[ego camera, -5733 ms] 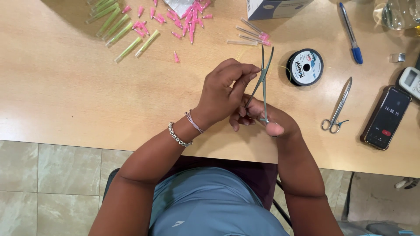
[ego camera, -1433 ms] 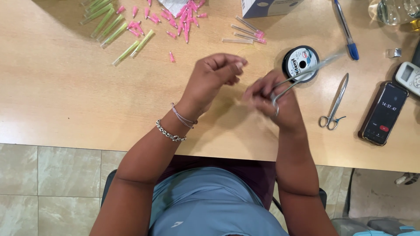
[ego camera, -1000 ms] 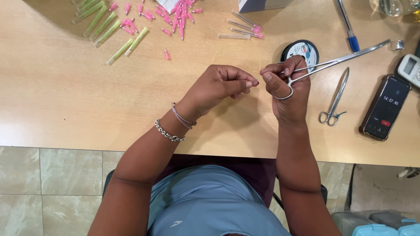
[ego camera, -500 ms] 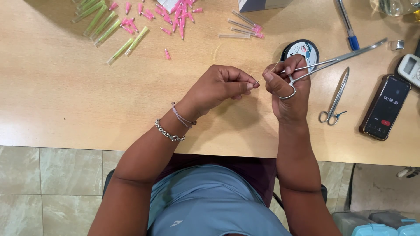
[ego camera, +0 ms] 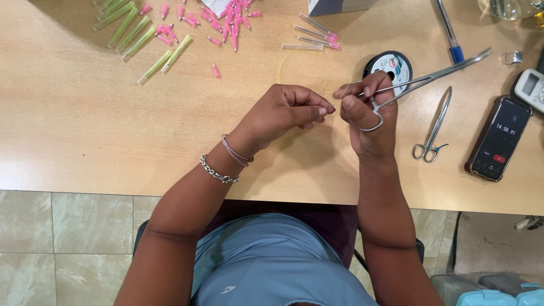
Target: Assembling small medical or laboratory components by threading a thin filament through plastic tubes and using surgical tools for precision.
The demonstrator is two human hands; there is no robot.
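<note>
A tiny, thin, needle-like metal piece (ego camera: 330, 107) is pinched between the thumb and fingertips of the left hand (ego camera: 283, 110), held just above the pale wooden surface (ego camera: 85, 130); it is too small for its exact kind to be told. Just beside it, the right hand (ego camera: 367, 116) is closed around the ring handles of a pair of long, slender, silver metal forceps (ego camera: 425, 79), whose tips are pointed up and away to the right, over the surface. The right forefinger and thumb are brought close to the left fingertips; whether a thread is held between them cannot be told.

Near the right hand, a black round spool of fine line (ego camera: 388, 67) is seen, with a pale loop of line (ego camera: 300, 65) lying loose beside it. A second pair of small silver scissors-like forceps (ego camera: 433, 127) lies to the right, next to a dark smartphone (ego camera: 498, 139) and a blue pen (ego camera: 447, 31). Further off, pink plastic needle hubs (ego camera: 226, 20) and green plastic tubes (ego camera: 136, 37) are scattered at the far edge.

As a judgement: the small piece could be dropped if the pinch slackens, and would be hard to find among the clutter; fingertips could be pricked by its point; the loose line could be snagged by the forceps.
</note>
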